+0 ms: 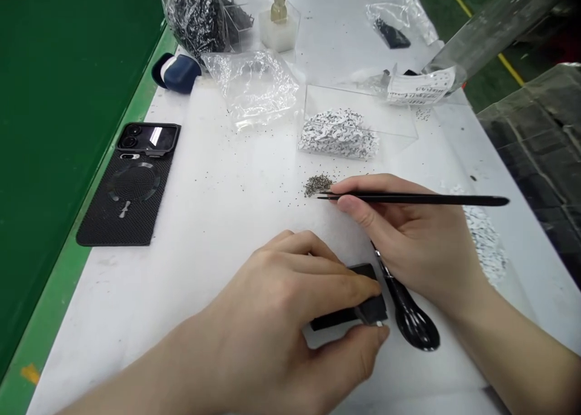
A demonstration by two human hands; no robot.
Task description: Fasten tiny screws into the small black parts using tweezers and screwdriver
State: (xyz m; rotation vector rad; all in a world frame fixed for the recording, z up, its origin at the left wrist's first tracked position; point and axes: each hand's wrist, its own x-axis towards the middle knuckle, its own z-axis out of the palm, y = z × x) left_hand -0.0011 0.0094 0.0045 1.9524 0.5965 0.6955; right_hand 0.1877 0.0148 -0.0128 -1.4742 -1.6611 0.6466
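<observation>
White bench (218, 233) here, with a little heap of tiny grey bits (318, 185) lying loose. My right hand (390, 233) pinches black tweezers (422, 199), tips narrow, just beside the heap; my left hand (281, 300) clamps a black block (370, 311). One sloppy nudge scatters everything.

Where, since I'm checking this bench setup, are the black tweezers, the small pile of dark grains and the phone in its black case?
Black tweezers (436, 200): head view, on the shank behind the fingers.
Small pile of dark grains (318, 185): head view, on the pile's middle.
Phone in its black case (131, 203): head view, on the case's back.
</observation>
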